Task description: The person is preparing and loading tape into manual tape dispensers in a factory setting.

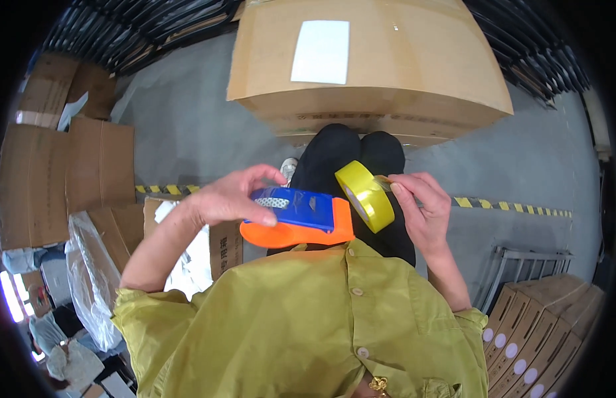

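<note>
A blue and orange tape dispenser (298, 213) is gripped in my left hand (236, 196), its thumb lying along the near side and its fingers round the far end. To the right of the dispenser, a roll of yellow tape (376, 202) is tilted above my lap, apart from it. My right hand (422, 204) pinches the loose end of that tape between thumb and fingertips. The roll's core shows on its left face.
A large cardboard carton (368, 99) with a white sheet (320, 52) stands just ahead of my knees. Brown boxes (99, 182) are stacked at left, with clear plastic wrap (92, 278) beside them. More cartons (534, 331) and a metal rack (520, 268) stand lower right.
</note>
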{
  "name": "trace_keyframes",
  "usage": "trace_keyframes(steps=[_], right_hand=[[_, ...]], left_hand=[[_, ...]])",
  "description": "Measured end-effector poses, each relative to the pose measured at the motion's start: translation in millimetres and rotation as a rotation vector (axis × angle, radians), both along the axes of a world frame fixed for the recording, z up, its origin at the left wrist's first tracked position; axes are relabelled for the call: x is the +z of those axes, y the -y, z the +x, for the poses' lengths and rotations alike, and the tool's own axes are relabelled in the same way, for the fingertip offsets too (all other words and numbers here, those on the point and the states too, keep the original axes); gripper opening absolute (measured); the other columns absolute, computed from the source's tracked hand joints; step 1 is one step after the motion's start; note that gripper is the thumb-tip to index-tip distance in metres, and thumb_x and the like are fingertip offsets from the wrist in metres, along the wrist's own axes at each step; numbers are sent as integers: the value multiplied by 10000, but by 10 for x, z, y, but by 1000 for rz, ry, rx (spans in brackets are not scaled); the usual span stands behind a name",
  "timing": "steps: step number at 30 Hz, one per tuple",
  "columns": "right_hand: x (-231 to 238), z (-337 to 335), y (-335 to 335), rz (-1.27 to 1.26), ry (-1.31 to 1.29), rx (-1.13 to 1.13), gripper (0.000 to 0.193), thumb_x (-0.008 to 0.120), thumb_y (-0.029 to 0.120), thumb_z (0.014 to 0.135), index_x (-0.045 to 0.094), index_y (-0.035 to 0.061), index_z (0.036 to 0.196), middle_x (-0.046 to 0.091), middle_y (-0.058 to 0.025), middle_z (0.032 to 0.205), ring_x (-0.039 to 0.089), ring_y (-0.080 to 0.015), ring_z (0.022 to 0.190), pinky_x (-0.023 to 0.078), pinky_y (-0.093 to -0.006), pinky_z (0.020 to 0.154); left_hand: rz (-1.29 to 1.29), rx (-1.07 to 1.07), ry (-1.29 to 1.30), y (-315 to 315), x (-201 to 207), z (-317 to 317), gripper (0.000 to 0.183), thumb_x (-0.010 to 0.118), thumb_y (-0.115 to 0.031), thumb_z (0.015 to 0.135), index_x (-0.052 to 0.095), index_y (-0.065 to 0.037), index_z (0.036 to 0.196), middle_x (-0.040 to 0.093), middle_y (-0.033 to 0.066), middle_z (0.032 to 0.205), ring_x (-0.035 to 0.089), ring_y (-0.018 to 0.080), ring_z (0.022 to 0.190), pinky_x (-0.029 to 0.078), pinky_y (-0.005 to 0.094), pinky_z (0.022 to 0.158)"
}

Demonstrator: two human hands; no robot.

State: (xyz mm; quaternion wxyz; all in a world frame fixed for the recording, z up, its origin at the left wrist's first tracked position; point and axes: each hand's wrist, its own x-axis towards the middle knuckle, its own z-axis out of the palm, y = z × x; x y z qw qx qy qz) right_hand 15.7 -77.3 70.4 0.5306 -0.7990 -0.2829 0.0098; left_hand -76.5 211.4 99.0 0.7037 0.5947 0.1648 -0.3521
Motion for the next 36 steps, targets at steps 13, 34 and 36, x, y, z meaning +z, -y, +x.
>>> trace_keyframes(steps=[13, 34, 36], right_hand=[[-278, -16, 123, 133, -178, -39, 137, 560, 57, 832, 633, 14, 940, 575, -100, 992, 563, -145, 804, 459, -236, 683], [-180, -115, 117, -10, -185, 353, 150, 615, 48, 761, 598, 23, 908, 602, -114, 855, 583, -261, 761, 472, -317, 680], [-266, -139, 154, -31, -332, 316, 183, 631, 85, 759, 592, 21, 926, 600, -126, 870, 580, -271, 779, 470, -325, 688]], left_hand=[[-368, 808, 61, 425, -579, -579, 421, 603, -188, 703, 475, -38, 1075, 526, 62, 900, 522, 166, 770, 446, 285, 739], [105, 997, 476, 612, -761, -416, 394, 507, -137, 820, 414, 13, 1172, 507, 34, 865, 497, 109, 739, 403, 259, 743], [142, 983, 454, 616, -826, -440, 415, 517, -138, 819, 404, 24, 1185, 507, 36, 862, 490, 102, 731, 398, 256, 742]])
